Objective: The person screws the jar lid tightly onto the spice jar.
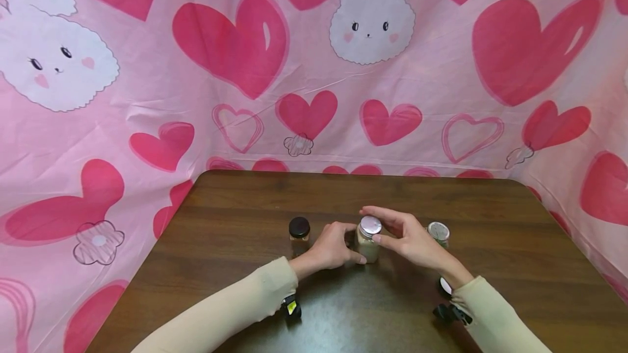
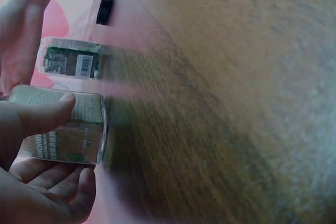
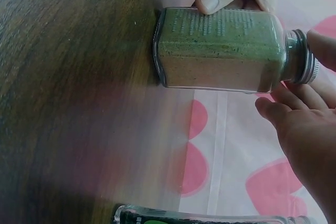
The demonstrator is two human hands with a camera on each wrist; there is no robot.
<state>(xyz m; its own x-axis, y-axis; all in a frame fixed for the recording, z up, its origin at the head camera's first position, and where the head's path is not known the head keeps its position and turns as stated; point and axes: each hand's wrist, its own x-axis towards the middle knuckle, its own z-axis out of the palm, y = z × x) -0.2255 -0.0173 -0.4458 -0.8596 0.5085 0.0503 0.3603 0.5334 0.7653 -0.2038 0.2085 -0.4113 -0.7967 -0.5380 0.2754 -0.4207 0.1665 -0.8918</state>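
A square glass spice jar (image 1: 367, 250) with a silver screw lid (image 1: 370, 225) stands upright on the table between both hands. Pale greenish-tan powder fills much of it, and small print covers its side (image 3: 220, 30). My left hand (image 1: 333, 247) grips the jar's body from the left, thumb across its near side in the left wrist view. At the top, my right hand (image 1: 411, 236) has its thumb at the near edge of the lid and its fingers curved round the far side. The ridged lid (image 3: 310, 69) is on the jar's neck in the right wrist view.
A black-capped jar (image 1: 299, 230) stands left, partly behind my left wrist. Behind my right wrist is another glass jar with green contents (image 1: 438, 233), its barcode label (image 2: 84, 66) facing the left wrist camera. A loose black cap (image 1: 445, 286) lies near my right sleeve.
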